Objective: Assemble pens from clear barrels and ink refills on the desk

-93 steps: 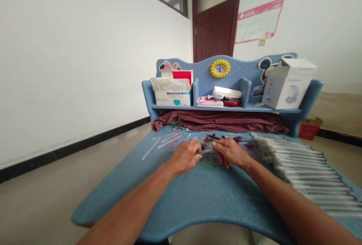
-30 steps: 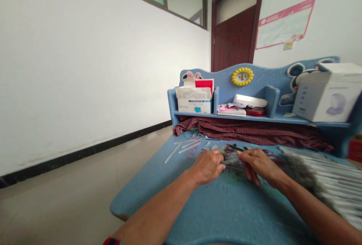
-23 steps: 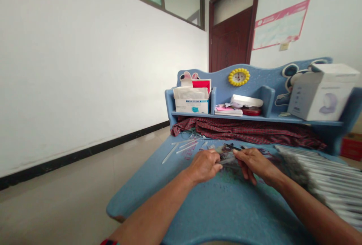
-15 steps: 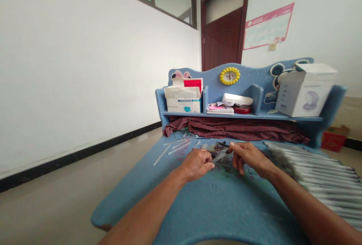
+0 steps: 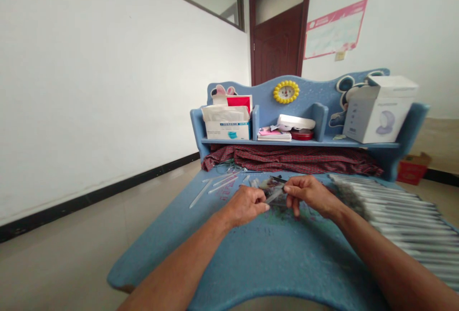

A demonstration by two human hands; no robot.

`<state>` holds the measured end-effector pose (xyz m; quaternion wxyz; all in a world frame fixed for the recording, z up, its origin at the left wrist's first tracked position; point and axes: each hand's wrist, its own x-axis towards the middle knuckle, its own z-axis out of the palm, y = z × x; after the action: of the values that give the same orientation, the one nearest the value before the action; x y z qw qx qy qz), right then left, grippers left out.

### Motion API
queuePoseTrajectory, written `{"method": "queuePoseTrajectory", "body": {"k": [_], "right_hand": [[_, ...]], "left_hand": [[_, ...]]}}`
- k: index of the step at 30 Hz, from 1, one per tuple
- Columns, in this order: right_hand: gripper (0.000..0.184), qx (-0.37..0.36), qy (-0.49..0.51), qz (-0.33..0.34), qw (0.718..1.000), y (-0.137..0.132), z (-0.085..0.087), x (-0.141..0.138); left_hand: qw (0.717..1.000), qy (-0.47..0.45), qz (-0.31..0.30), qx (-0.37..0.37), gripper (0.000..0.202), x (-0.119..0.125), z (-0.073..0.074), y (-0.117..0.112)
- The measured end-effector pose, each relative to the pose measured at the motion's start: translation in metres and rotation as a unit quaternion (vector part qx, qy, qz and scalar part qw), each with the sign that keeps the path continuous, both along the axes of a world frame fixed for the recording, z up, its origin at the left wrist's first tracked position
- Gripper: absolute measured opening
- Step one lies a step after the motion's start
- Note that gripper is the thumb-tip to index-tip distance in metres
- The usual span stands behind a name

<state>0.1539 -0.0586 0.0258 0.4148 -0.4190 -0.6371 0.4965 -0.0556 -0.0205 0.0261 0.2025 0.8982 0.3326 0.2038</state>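
A clear plastic tube spans the gap between my two hands, tilted up to the right. My left hand is closed around its lower end. At the upper end, the thumb and index finger of my right hand pinch together, with the other fingers curled below. A thin black stick-like piece shows just behind the right fingertips; whether the hand touches it, I cannot tell. Beneath the tube, the blue tabletop has a dark, stained patch with small bits.
Several loose clear tubes lie left of my hands. On the right are a grey fuzzy bundle and a row of pale tubes. Behind, checked cloth lies under a shelf holding a mask box and a white carton.
The whole view has shifted slightly, so the scene sits a little further left and higher. My right fingertips have closed more on the tube's upper end; both hands stay in nearly the same place.
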Motion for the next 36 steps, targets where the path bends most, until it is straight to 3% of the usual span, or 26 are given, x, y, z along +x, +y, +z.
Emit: {"method": "queuePoseTrajectory", "body": {"k": [10, 18, 26, 36], "right_hand": [[0.032, 0.071, -0.035, -0.001, 0.997, -0.003, 0.008, 0.005], [0.028, 0.081, -0.044, 0.001, 0.996, -0.001, 0.005, 0.007], [0.026, 0.081, -0.042, 0.015, 0.996, -0.002, 0.006, 0.008], [0.019, 0.070, -0.096, 0.002, 0.993, -0.004, 0.010, 0.006]], "left_hand": [[0.986, -0.017, -0.048, -0.157, 0.018, -0.003, 0.012, 0.000], [0.985, -0.027, -0.034, -0.169, 0.020, -0.002, 0.012, 0.000], [0.972, -0.001, -0.053, -0.231, 0.021, -0.006, 0.020, -0.001], [0.975, -0.005, -0.043, -0.216, 0.022, -0.004, 0.019, -0.001]]}}
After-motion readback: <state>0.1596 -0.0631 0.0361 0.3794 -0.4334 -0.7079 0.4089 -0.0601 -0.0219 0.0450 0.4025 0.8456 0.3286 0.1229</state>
